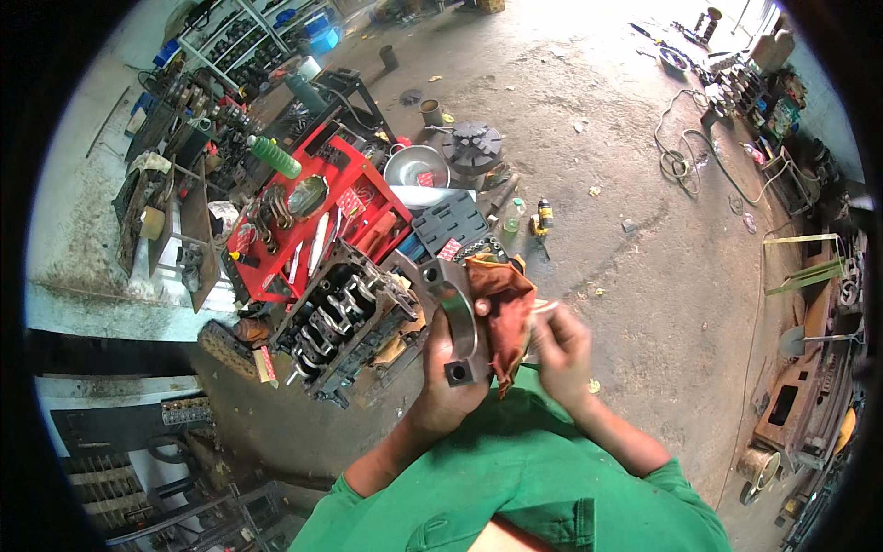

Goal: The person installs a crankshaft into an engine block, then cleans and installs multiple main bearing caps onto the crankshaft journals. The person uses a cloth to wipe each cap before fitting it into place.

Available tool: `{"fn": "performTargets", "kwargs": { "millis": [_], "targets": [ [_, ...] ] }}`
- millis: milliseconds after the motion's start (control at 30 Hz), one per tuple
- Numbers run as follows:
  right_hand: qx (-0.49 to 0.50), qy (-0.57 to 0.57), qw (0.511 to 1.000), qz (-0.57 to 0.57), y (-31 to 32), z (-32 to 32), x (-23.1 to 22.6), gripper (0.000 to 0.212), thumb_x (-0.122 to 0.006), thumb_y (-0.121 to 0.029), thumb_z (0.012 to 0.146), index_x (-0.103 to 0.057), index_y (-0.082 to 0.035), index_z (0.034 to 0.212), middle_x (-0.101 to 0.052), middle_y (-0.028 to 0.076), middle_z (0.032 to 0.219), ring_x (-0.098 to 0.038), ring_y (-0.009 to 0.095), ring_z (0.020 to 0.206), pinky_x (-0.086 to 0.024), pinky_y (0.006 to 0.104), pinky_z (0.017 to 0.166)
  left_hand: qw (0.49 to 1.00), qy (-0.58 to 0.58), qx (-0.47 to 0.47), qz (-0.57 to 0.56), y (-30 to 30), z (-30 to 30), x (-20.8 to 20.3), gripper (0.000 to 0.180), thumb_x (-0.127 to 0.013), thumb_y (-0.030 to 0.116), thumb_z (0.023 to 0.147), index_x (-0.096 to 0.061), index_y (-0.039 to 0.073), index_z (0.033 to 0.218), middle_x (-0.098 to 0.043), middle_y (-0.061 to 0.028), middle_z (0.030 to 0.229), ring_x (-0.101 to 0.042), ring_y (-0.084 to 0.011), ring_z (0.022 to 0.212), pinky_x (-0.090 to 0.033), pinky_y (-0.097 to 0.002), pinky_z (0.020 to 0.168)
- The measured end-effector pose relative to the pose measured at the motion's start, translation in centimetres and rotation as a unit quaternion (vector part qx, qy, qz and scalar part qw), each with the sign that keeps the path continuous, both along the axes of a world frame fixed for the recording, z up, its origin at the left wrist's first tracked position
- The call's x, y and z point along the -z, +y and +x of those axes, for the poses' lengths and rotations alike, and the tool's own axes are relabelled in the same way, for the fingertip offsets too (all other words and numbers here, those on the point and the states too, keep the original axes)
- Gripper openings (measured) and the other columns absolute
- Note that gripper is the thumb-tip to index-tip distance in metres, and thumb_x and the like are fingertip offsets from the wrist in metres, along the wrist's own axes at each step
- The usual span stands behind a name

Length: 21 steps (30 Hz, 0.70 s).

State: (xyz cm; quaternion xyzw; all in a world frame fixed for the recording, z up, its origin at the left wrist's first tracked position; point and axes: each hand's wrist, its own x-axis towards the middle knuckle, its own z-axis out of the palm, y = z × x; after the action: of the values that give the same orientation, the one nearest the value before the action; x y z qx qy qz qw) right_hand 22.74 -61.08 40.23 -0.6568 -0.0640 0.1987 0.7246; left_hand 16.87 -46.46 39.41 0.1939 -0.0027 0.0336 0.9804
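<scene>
My left hand [444, 386] is wrapped round a half-round metal engine part [471, 324] with a bolt hole at each end, raised in front of my chest. A smooth curved inner face shows; the rest of its shape is partly hidden. Against its right side lies a crumpled reddish-brown cloth [509, 317]. My right hand [563, 354] is closed on the right edge of that cloth and is a little smeared by motion. Beyond my left hand, an engine block [345, 317] rests with its crankshaft [328, 322] exposed.
A red tool cart [292, 241] carries connecting rods [269, 219], a green bottle [274, 156] and a metal tray [308, 196]. Near it are a dark tool case [451, 224], a metal bowl [416, 168] and a yellow-black power drill [543, 218]. Metal parts line the right wall.
</scene>
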Motion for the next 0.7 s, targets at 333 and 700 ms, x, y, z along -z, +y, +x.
{"fn": "performTargets", "kwargs": {
  "millis": [333, 700],
  "targets": [
    [-0.175, -0.487, 0.800, -0.304, -2.2, 3.6, -5.2, 0.042, -0.075, -0.021, 0.078, -0.072, -0.020, 0.120, -0.046, 0.004, 0.147, -0.044, 0.029, 0.130, -0.031, 0.0424, 0.109, 0.890, 0.068, -0.011, 0.450, 0.6, -1.6, -5.0, 0.075, -0.070, 0.019, 0.089, -0.032, 0.002, 0.151, -0.043, -0.0137, 0.149, -0.047, -0.0245, 0.135, -0.039, -0.0431, 0.114],
    [-0.346, -0.558, 0.732, -0.184, -4.0, 6.3, -7.4, 0.016, -0.070, -0.019, 0.084, -0.069, -0.008, 0.096, -0.059, 0.006, 0.093, -0.060, 0.025, 0.092, -0.053, 0.0354, 0.078, 0.913, 0.029, -0.014, 0.408, 1.2, -2.5, -3.9, 0.067, -0.064, 0.014, 0.094, -0.031, 0.003, 0.152, -0.043, -0.0125, 0.150, -0.047, -0.0237, 0.135, -0.039, -0.0415, 0.114]
  ]
}}
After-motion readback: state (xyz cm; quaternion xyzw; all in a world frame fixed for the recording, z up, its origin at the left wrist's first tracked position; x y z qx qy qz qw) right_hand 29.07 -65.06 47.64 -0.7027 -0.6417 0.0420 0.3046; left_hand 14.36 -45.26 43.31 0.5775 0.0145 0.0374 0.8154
